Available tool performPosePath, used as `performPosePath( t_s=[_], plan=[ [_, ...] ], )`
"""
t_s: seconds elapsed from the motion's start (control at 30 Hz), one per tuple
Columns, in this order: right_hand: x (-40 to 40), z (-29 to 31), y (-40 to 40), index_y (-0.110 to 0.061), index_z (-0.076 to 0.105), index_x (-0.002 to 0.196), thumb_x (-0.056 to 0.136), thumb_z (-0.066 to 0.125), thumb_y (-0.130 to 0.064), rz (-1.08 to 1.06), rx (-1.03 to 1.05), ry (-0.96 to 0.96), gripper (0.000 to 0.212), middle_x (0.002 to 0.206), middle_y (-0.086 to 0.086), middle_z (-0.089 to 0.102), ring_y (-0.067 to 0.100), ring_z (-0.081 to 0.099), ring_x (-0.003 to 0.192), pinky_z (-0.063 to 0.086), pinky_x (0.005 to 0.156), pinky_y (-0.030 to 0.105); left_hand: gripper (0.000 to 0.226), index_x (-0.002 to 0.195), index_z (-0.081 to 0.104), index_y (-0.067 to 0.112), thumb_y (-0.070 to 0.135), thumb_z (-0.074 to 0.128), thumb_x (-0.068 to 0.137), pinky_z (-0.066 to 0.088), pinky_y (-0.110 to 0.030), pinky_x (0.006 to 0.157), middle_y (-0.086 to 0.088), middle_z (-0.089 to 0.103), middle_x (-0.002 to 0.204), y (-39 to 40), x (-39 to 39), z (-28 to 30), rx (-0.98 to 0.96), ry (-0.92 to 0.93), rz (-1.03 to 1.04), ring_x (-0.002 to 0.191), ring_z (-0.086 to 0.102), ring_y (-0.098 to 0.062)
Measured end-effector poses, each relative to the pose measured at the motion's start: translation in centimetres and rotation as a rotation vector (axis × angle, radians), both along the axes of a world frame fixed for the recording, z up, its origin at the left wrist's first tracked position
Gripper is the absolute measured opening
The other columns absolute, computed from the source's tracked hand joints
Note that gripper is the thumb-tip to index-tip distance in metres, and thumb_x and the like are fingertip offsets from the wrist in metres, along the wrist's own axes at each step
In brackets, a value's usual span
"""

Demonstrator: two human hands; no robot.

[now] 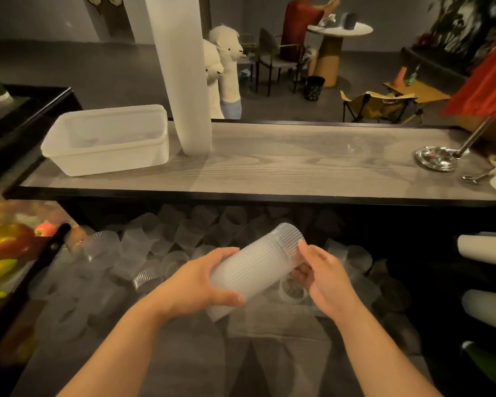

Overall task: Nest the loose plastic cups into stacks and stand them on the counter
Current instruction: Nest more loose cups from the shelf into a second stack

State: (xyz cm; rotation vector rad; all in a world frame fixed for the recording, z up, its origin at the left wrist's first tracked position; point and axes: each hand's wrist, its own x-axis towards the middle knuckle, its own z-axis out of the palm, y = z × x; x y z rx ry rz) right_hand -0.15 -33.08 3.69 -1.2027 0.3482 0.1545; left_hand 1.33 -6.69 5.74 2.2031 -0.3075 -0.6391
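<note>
A white plastic tub (106, 138) sits at the left end of the grey wooden counter (269, 170), open at the top; its walls are cloudy and nothing can be made out inside it. Just to its right a very tall stack of nested cups (181, 81) stands on the counter, leaning to the left as it rises out of the top of the view. Near the right end of the counter is a shiny metal lamp base (435, 159) with a slanted rod, and a small metal spoon (474, 176) lies in front of it. Below the counter's front edge, a lower shelf holds a heap of loose clear cups (143, 247) lying on their sides and pointing every way. Above that heap both hands hold a short stack of cups (258, 267). Its long axis is tilted, running from lower left near the person to upper right away from them, and the ribbed rims crowd at the upper right end. The left hand (204, 285) wraps its fingers and thumb round the lower end of the stack; the right hand (324, 276) grips the upper end near the rims, thumb on top. At the far left lies fruit (6, 245), red apples and yellow bananas.
</note>
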Motion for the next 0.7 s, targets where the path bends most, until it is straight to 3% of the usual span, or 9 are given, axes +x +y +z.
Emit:
performPosePath(
  t_s=[0.13,0.23,0.4,0.5,0.6,0.7],
  plan=[
    [-0.4,-0.2,0.5,-0.023,0.07,0.11,0.095,0.059,-0.028,0.07,-0.187,-0.08,0.019,0.111,0.002,0.07,0.019,0.065,0.107,0.055,0.087,0.032,0.092,0.141,0.035,0.056,0.061,0.083,0.062,0.05,-0.022,0.088,0.024,0.051,0.126,-0.6,0.6,0.0,0.012,-0.008,0.001,0.109,0.056,-0.002],
    [-0.5,-0.1,0.9,-0.036,0.065,0.122,0.099,0.053,-0.029,0.143,-0.257,-0.127,0.027,0.12,-0.013,0.066,0.006,0.061,0.114,0.053,0.093,0.031,0.091,0.142,0.034,0.056,0.057,0.084,0.066,0.048,-0.02,0.084,0.024,0.051,0.125,-0.8,0.8,0.0,0.021,-0.012,0.006,0.108,0.056,-0.004],
    [-0.7,-0.2,1.6,-0.047,0.051,0.131,0.088,0.051,-0.054,0.317,-0.421,-0.162,0.044,0.128,-0.029,0.058,-0.008,0.051,0.121,0.044,0.102,0.022,0.095,0.143,0.033,0.053,0.062,0.08,0.061,0.049,-0.022,0.085,0.022,0.05,0.124,-0.4,0.9,-0.3,0.047,-0.009,0.006,0.108,0.056,-0.006],
    [-0.5,-0.4,1.5,-0.057,0.049,0.126,0.087,0.045,-0.059,0.375,-0.416,-0.119,0.039,0.125,-0.037,0.055,-0.013,0.049,0.12,0.042,0.101,0.014,0.094,0.143,0.033,0.054,0.058,0.083,0.064,0.05,-0.025,0.089,0.021,0.05,0.127,0.0,0.9,-0.7,0.059,0.005,0.018,0.109,0.056,-0.007],
    [0.1,-1.6,1.3,-0.054,0.049,0.127,0.093,0.04,-0.059,0.306,-0.466,-0.037,0.036,0.133,-0.024,0.054,-0.005,0.052,0.118,0.043,0.1,0.019,0.093,0.143,0.032,0.054,0.057,0.084,0.066,0.05,-0.025,0.088,0.018,0.05,0.129,0.6,1.0,-1.1,0.076,0.013,0.058,0.11,0.055,-0.006],
    [1.1,-3.5,0.8,-0.03,0.049,0.137,0.099,0.047,-0.044,0.265,-0.91,0.212,0.04,0.13,0.001,0.058,0.018,0.056,0.114,0.045,0.094,0.03,0.095,0.145,0.033,0.052,0.056,0.085,0.066,0.047,-0.023,0.086,0.016,0.051,0.13,1.4,1.2,-1.1,0.099,0.02,0.11,0.11,0.054,-0.004]
  ],
)
